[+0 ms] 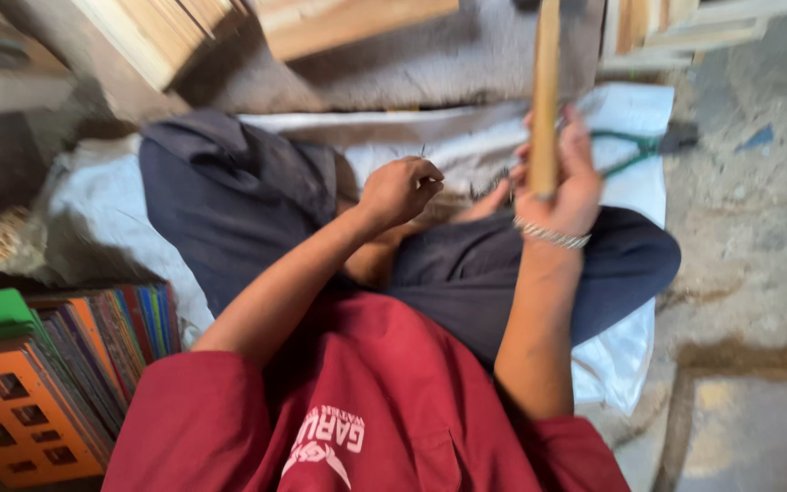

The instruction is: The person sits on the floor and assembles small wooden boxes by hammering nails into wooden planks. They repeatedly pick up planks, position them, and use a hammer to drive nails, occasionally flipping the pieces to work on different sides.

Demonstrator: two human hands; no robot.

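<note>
I sit cross-legged on a white sack [630, 118] in dark trousers and a red shirt. My right hand [565, 178], with a metal bracelet at the wrist, grips a long wooden stick [546, 82] that stands upright and runs past the frame's top. My left hand [403, 189] is closed in front of my lap and pinches a thin nail-like piece that pokes up from the fingers. The two hands are a short distance apart above my knees. The picture is blurred.
Green-handled pliers [635, 150] lie on the sack beyond my right hand. Wooden planks [339, 23] and slats [685, 32] are stacked at the far side. Coloured flat panels [93, 346] stand stacked at my left. Bare concrete floor [758, 228] lies to the right.
</note>
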